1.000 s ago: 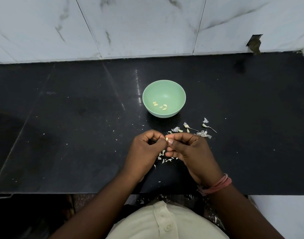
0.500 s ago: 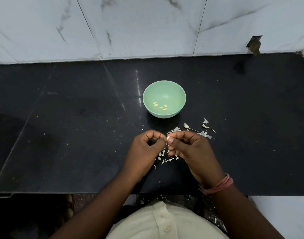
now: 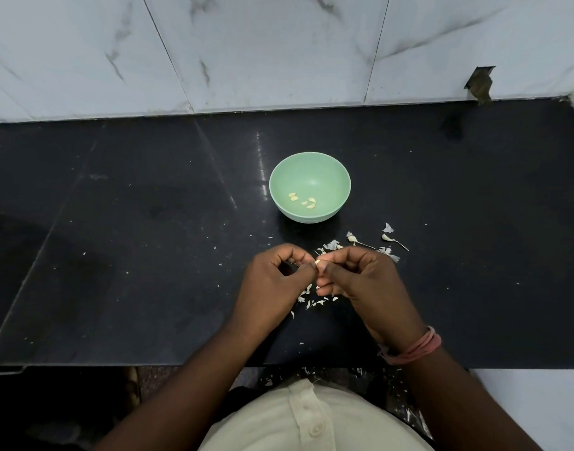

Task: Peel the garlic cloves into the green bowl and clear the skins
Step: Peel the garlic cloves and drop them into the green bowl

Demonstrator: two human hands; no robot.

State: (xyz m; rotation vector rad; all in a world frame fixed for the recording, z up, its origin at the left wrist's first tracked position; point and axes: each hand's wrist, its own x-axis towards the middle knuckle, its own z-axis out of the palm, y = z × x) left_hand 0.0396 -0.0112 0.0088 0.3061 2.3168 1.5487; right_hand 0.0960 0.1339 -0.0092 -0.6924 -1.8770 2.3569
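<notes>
At the near edge of the glossy black stone counter point(image 3: 123, 255), a small pale garlic clove point(image 3: 317, 263) is pinched between the fingertips of both hands: the left hand point(image 3: 272, 288) is curled around it from one side, the right hand point(image 3: 367, 281) from the other. Thin white papery skin flakes point(image 3: 315, 301) are scattered beneath the hands, and more skins with thin stems point(image 3: 370, 244) are seen just beyond the right hand. Farther back, four peeled yellowish cloves point(image 3: 303, 200) are held in the round pale green bowl point(image 3: 331, 177).
</notes>
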